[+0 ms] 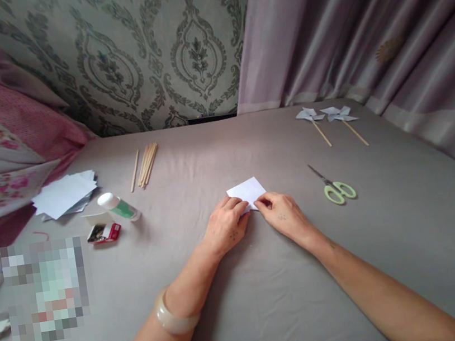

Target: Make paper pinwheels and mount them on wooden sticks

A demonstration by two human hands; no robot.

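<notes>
A small folded white paper point(248, 190) lies on the grey sheet point(271, 300) in the middle of the view. My left hand point(224, 226) rests on its near left edge, fingers curled and pressed down on it. Pinching the paper's near corner, my right hand point(281, 215) sits just to the right, its fingertips meeting those of the left. A pale bangle point(170, 318) is on my left wrist.
Green-handled scissors point(335, 188) lie right of the hands. Two paper pinwheels on sticks point(328, 118) rest at the back right. Wooden sticks point(146, 164), a glue stick point(119, 206), a stack of white paper point(65, 194) and a small red box point(104, 232) lie left. A curtain hangs on the right.
</notes>
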